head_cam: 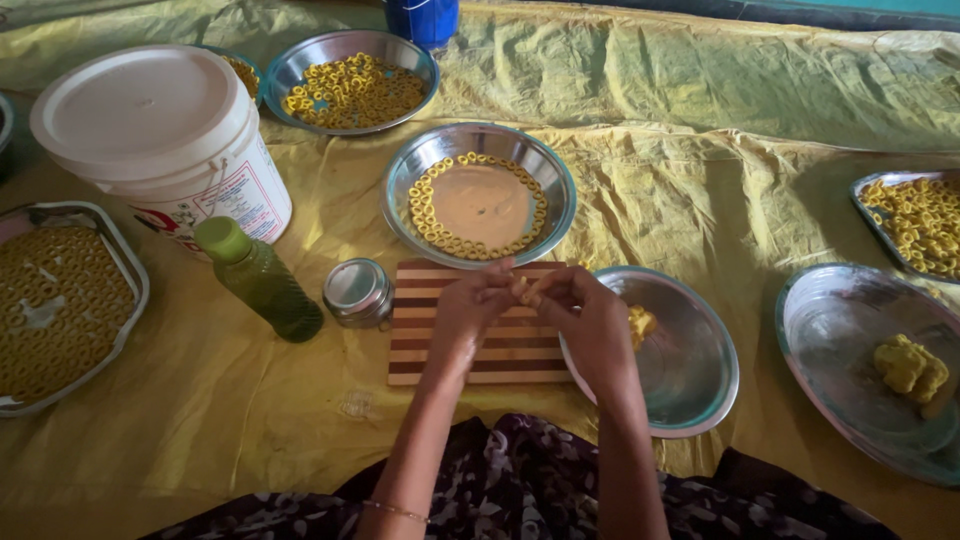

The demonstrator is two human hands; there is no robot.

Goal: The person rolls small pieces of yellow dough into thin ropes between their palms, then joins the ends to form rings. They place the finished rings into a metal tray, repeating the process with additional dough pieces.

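Left hand (468, 305) and right hand (585, 315) meet above striped board (480, 350) | fingers pinched shut on thin dough strip (527, 287) | judgement: join ends firmly, keep ring even | steel plate (480, 200) ahead, rings lining rim | dough lump (640, 322) in right-hand plate (690, 370)

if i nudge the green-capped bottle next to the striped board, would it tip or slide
The bottle is tall and narrow, so it probably tips before sliding. The wrinkled yellow sheet under it likely grips its base. It looks mostly full, so fairly heavy.
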